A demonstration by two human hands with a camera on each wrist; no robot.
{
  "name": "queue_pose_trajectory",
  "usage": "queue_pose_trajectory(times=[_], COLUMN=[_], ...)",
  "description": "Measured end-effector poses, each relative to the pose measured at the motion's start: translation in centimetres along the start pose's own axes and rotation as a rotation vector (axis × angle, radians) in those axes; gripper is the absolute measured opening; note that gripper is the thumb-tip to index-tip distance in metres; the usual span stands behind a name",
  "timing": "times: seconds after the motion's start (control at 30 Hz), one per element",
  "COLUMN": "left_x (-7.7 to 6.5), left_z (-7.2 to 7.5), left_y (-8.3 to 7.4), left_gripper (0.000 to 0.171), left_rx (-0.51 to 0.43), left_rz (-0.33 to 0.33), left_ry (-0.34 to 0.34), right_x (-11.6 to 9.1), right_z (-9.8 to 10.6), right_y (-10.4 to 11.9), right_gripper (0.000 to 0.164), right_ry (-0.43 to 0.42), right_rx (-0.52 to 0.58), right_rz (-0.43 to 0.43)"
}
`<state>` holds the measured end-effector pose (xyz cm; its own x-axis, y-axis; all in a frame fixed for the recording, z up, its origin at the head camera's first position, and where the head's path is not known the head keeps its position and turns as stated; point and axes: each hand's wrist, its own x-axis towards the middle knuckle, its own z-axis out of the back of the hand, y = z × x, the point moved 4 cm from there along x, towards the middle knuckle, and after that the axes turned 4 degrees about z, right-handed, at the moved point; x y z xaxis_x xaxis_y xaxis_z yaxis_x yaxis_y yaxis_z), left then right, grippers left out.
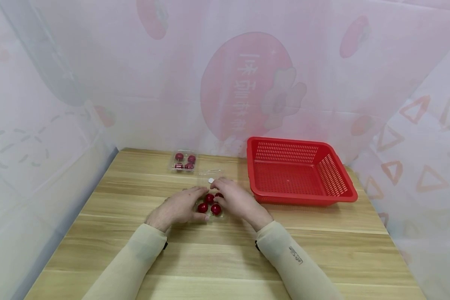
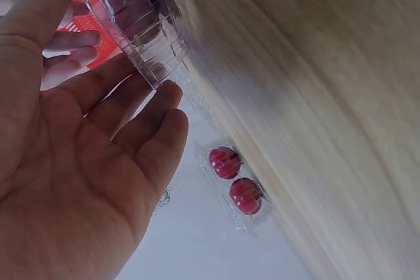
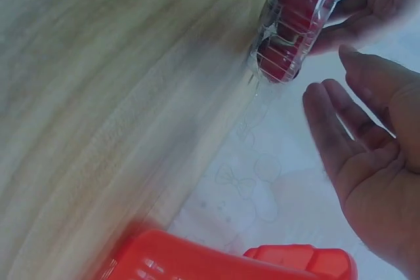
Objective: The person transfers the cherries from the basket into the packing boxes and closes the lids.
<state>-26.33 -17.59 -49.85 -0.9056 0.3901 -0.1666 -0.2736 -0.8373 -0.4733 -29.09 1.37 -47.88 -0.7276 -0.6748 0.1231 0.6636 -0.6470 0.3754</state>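
A clear plastic box (image 1: 218,218) holding several shiny red balls (image 1: 216,209) lies on the table between my hands. Its transparent lid, with a round white sticker (image 1: 211,180), appears folded back at the far side. My left hand (image 1: 181,206) is at the box's left side; in the left wrist view its loosely bent fingertips (image 2: 169,100) reach the box's edge. From the right, my right hand (image 1: 237,200) reaches over the box in the head view. The right wrist view shows its fingers (image 3: 321,113) extended and apart from the box wall.
A second clear box (image 1: 171,166) with several red pieces stands at the table's back edge, left of centre. To the right is a large red plastic basket (image 1: 303,199) with slotted walls. Printed white cloth (image 1: 165,116) hangs behind the wooden table (image 1: 217,258).
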Motion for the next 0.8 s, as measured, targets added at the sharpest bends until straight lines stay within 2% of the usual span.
queue_pose_trajectory(times=[0.13, 0.33, 0.43, 0.63, 0.8], left_x=[0.1, 0.3, 0.3, 0.4, 0.9], left_z=[0.1, 0.3, 0.5, 0.5, 0.6], left_y=[-0.1, -0.3, -0.5, -0.7, -0.8], left_gripper=[0.099, 0.101, 0.100, 0.101, 0.093], left_rx=[0.003, 0.042, 0.080, 0.134, 0.154], left_rz=[-0.012, -0.023, -0.045, -0.082, -0.078], left_ry=[0.004, 0.023, 0.029, 0.027, 0.038], right_x=[-0.8, -2.5, -3.2, -3.9, -4.1], right_z=[0.0, -0.8, -1.2, -1.1, -1.0], right_y=[-0.1, -0.5, -0.8, -0.9, -1.0], right_gripper=[0.041, 0.076, 0.086, 0.095, 0.088], right_ry=[0.015, 0.074, 0.089, 0.096, 0.095], right_rx=[-0.003, 0.020, 0.008, 0.006, 0.003], right_rz=[-0.031, -0.128, -0.167, -0.180, -0.167])
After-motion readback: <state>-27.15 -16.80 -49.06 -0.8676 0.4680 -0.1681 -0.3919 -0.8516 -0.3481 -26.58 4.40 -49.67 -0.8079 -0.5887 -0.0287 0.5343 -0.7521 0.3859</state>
